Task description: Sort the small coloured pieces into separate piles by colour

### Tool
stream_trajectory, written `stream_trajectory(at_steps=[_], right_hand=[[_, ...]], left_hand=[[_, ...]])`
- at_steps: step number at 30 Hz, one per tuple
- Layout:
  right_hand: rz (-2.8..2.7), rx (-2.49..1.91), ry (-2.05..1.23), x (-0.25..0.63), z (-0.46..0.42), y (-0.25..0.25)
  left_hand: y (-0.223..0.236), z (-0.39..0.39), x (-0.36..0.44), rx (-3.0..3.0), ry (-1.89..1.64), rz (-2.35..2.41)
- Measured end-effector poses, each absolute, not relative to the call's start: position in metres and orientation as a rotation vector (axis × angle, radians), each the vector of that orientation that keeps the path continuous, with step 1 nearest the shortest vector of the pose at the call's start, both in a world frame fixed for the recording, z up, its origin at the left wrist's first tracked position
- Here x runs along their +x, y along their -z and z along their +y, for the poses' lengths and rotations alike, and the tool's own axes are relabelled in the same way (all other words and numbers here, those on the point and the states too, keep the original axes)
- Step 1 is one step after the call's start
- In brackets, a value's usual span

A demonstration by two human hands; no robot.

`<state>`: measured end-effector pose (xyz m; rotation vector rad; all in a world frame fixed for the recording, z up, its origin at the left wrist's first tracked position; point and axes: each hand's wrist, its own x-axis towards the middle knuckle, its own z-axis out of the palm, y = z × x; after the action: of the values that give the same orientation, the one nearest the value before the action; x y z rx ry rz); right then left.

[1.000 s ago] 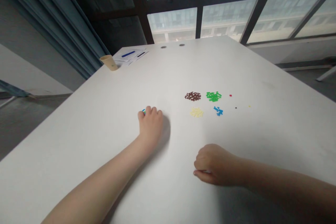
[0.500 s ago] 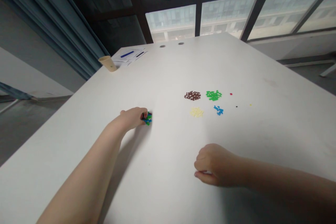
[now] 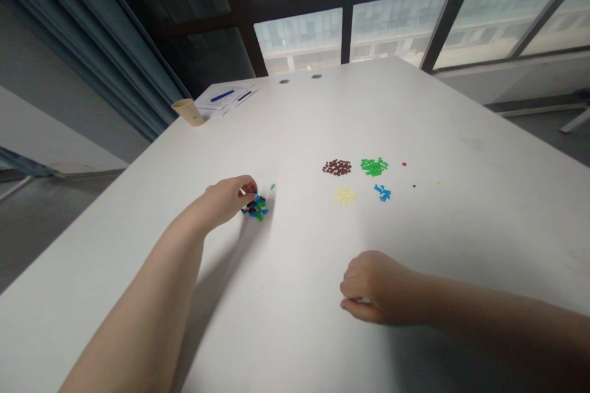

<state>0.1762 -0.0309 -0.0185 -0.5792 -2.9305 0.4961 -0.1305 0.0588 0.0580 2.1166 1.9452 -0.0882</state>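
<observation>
My left hand (image 3: 235, 190) is bent over a mixed pile of small flat pieces (image 3: 257, 209) in blue, green, dark brown and black. Its thumb and fingers curl together at the far edge of the pile, with a small blue piece (image 3: 255, 193) at the tips. A single green piece (image 3: 272, 186) lies just beyond the pile. My right hand (image 3: 375, 287) rests on the table nearer to me, its fingers curled in; whatever they hold, if anything, is hidden.
Sorted groups lie to the right on the white table (image 3: 295, 135): brown (image 3: 337, 167), green (image 3: 373, 166), pale yellow (image 3: 345, 196) and blue (image 3: 382, 193). Lone red (image 3: 404, 164), black (image 3: 413, 186) and yellow (image 3: 438, 183) pieces sit farther right. A paper cup (image 3: 188, 113) stands near papers (image 3: 230, 98).
My left hand has lifted slightly up and back, uncovering more of the mixed pile. The lone green piece now shows apart from it. My right hand has stayed in place.
</observation>
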Motion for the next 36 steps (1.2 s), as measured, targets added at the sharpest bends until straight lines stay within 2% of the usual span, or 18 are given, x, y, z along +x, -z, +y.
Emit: stream_trajectory(at_steps=[3, 6, 9, 13, 17, 23, 29, 32, 36], right_hand=[[-2.931, -0.590, -0.490, 0.176, -0.031, 0.017], [-2.929, -0.587, -0.490, 0.176, -0.031, 0.016], [-2.923, -0.585, -0.487, 0.176, -0.031, 0.017], [-2.914, -0.592, -0.479, 0.175, -0.031, 0.017], [-2.896, -0.582, -0.477, 0.175, -0.031, 0.018], [-2.888, -0.570, -0.479, 0.176, -0.031, 0.021], [-2.891, -0.562, -0.462, 0.175, -0.032, 0.021], [-2.848, -0.508, -0.389, 0.176, -0.031, 0.017], [-2.525, -0.570, -0.177, 0.181, -0.026, 0.007]], left_hand=[[-0.056, 0.061, -0.133, 2.083, 0.067, 1.919], [-0.056, 0.062, -0.126, 1.993, -0.144, 1.872], [-0.051, 0.055, -0.100, 1.699, -0.467, 1.517], [-0.022, 0.029, -0.043, 0.955, -0.813, 0.952], [0.005, 0.009, -0.010, 0.606, -0.759, 0.791], [0.010, 0.012, -0.017, 0.623, -0.863, 0.759], [0.013, 0.010, -0.014, 0.586, -0.824, 0.695], [0.012, 0.009, -0.013, 0.569, -0.812, 0.662], [0.009, 0.005, -0.012, 0.586, -0.724, 0.635]])
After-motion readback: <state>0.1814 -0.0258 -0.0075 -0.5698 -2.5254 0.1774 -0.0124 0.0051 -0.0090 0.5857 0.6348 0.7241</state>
